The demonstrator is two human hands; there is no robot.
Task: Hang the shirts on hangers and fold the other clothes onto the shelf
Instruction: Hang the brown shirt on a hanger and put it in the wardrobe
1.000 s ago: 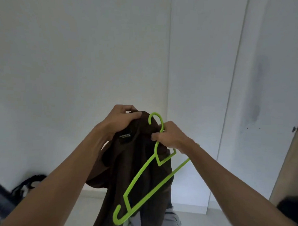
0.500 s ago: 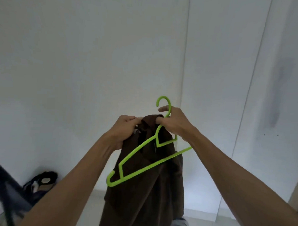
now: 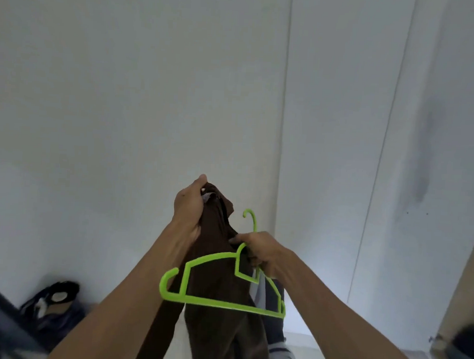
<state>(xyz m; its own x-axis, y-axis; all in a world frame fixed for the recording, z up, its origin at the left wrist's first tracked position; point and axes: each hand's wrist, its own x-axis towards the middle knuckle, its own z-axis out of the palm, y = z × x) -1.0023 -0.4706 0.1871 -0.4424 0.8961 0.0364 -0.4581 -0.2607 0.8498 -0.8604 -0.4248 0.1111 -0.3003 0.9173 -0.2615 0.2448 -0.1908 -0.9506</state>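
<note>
A: Brown shirt [image 3: 219,300], held up in mid-air in front of the white wall [image 3: 125,93]. Nothing carries it but the hands. How will it handle?

B: Soft, limp, light by the look of it. It hangs in long vertical folds and bunches wherever it is gripped. Judgement only: it will sag off anything that does not support both shoulders.

A: Hands?

B: Left hand [image 3: 190,204] curled tight round the collar end, topmost point of the garment. Right hand [image 3: 257,252] closed on the neck of the green plastic hanger [image 3: 211,303], just under the hook, with a fold of the fabric apparently pinched in the same grip.

A: Hanger?

B: Thin, stiff, probably a little springy and slick. It lies across the front of the shirt, bar roughly level, hook up. Not yet inside the garment.

A: Best hold?

B: Collar, as now, to keep the neck opening findable; hanger at the neck for steering an arm into the shoulder.

A: Look of the shirt?

B: Dark brown, matte, a pale label showing inside the collar. Sleeves not distinguishable in the folds. Lower hem out of view.
</note>
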